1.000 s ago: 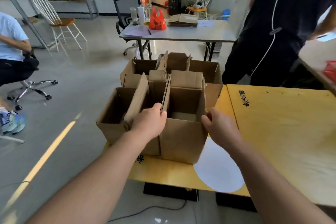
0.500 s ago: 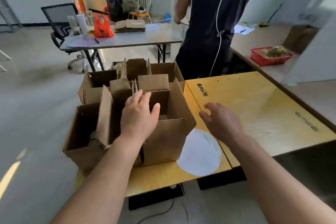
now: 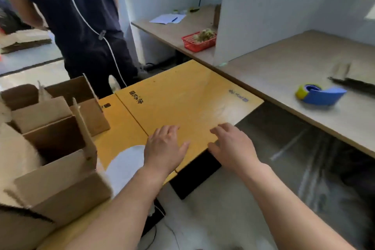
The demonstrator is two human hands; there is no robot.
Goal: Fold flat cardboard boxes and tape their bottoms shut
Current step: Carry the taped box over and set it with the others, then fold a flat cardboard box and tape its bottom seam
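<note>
Several folded brown cardboard boxes (image 3: pixel 52 144) stand open-topped at the left end of the yellow table (image 3: pixel 182 97). My left hand (image 3: pixel 164 148) hovers palm down over the table's near edge, fingers loosely spread, holding nothing. My right hand (image 3: pixel 231 146) hovers beside it at the table's right corner, fingers relaxed and empty. A blue tape dispenser (image 3: pixel 318 94) lies on the grey desk (image 3: pixel 284 75) to the right, well beyond both hands. A stack of flat cardboard (image 3: pixel 353 75) lies behind it at the far right.
A person in dark clothes (image 3: pixel 87 26) stands behind the yellow table. A red basket (image 3: pixel 197 41) and papers (image 3: pixel 167 18) sit on a far desk. A white partition (image 3: pixel 263 18) rises behind the grey desk. A gap of floor separates the yellow table from the grey desk.
My view has swung to the right. Both hands have left the boxes and moved right over the bare yellow table; the tape dispenser and grey desk have come into view.
</note>
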